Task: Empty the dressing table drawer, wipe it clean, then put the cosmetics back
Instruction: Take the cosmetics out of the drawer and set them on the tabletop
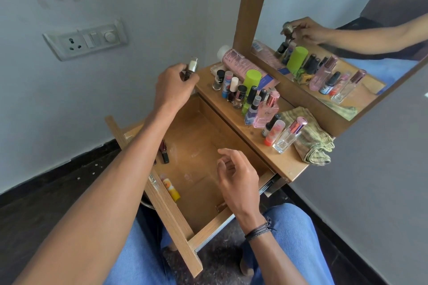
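The wooden drawer (203, 143) is pulled out over my lap. A dark lipstick (164, 152) and a yellow-orange tube (171, 188) lie along its left side. My left hand (174, 87) is raised near the tabletop's left corner and grips a small silver-capped bottle (193, 66). Over the drawer's right half hovers my right hand (238, 174), fingers loosely curled, holding nothing. Several cosmetics stand on the dressing table top (284, 162): nail polishes (239, 96), a green-capped bottle (251, 81), a pink perfume (266, 111) and a clear bottle (288, 135).
A folded green cloth (312, 143) lies at the tabletop's right end. A pink tube (240, 62) lies against the mirror frame (252, 7). The mirror (347, 53) reflects the bottles and my hand. A switch panel (85, 39) is on the left wall. My jeans-clad legs are below the drawer.
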Motion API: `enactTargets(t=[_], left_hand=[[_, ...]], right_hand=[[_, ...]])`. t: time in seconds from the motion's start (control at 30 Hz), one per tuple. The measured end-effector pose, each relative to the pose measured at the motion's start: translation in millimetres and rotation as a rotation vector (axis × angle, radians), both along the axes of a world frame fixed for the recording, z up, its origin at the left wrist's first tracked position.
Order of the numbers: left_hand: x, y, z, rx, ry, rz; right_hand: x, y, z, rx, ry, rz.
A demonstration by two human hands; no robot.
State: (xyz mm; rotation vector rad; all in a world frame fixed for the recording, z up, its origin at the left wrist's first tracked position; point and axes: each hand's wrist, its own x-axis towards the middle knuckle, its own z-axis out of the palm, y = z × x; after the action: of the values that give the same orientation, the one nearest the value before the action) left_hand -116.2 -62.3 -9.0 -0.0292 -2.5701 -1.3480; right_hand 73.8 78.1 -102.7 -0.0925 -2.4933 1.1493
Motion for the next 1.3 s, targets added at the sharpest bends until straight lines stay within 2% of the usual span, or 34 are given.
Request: enactTargets(t=[0.13, 0.33, 0.8, 1.3], left_hand=[[-2, 0, 4, -0.080, 0.016, 0.043], [-11, 12, 13, -0.017, 0.025, 0.035], [-46, 24, 12, -0.119, -0.053, -0.241], [-42, 26, 0, 0.114, -0.159, -0.294]], right_hand=[[1, 0, 0, 0.013, -0.003, -0.005], [1, 0, 0, 0.035, -0.008, -0.014], [0, -1, -1, 0.059, -0.039, -0.019], [-1, 0, 0, 0.077, -0.063, -0.009]])
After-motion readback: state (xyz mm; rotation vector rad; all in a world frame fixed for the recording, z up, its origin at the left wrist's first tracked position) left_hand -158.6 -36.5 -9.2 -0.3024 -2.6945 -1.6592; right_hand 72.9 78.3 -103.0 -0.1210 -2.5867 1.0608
